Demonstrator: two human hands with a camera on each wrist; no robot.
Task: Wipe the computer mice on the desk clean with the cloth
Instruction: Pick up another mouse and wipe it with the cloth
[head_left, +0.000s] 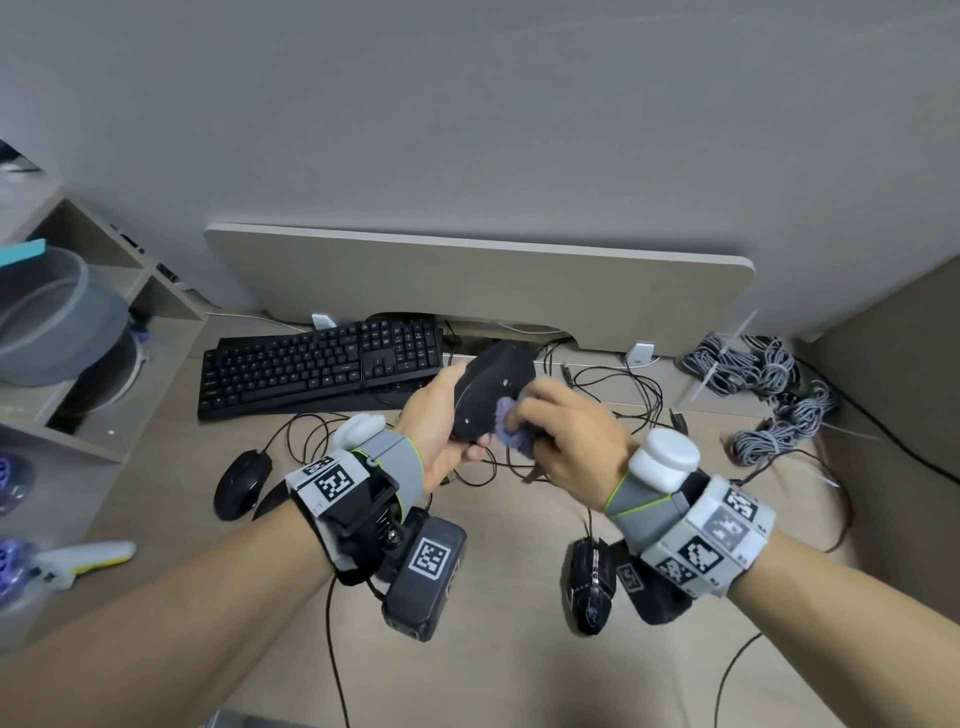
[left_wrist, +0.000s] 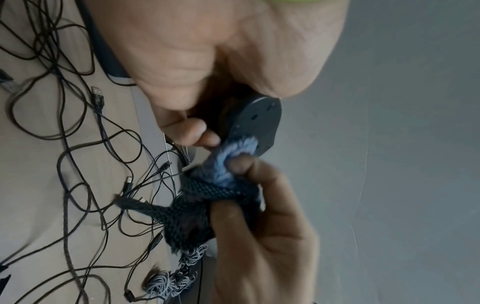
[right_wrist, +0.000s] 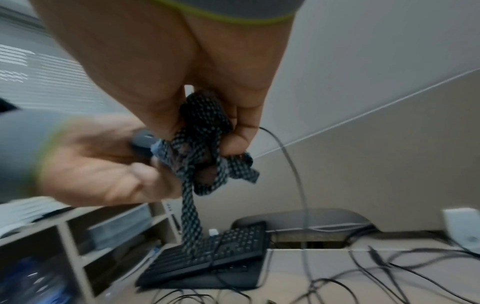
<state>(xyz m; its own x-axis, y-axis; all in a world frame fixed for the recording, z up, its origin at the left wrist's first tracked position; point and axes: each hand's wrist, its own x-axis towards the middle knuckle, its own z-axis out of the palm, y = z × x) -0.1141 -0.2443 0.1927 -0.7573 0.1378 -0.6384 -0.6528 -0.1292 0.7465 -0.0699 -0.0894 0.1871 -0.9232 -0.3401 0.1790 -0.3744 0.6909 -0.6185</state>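
Observation:
My left hand (head_left: 441, 436) grips a black mouse (head_left: 493, 387) held up above the desk, its flat underside turned toward me. In the left wrist view that underside (left_wrist: 255, 121) shows small screw holes. My right hand (head_left: 563, 431) holds a bunched cloth (head_left: 511, 423), fluffy lilac on one side and dark mesh on the other, and presses it against the mouse's lower underside. The cloth (left_wrist: 228, 164) touches the mouse there; its mesh tail (right_wrist: 192, 164) hangs down. Two more black mice lie on the desk: one (head_left: 241, 483) at left, one (head_left: 592, 584) under my right wrist.
A black keyboard (head_left: 322, 366) lies at the back in front of a beige panel (head_left: 467, 275). Loose black cables (head_left: 613, 384) sprawl over the desk, with grey cable bundles (head_left: 769, 384) at right. Shelving (head_left: 88, 364) with a grey bin stands at left.

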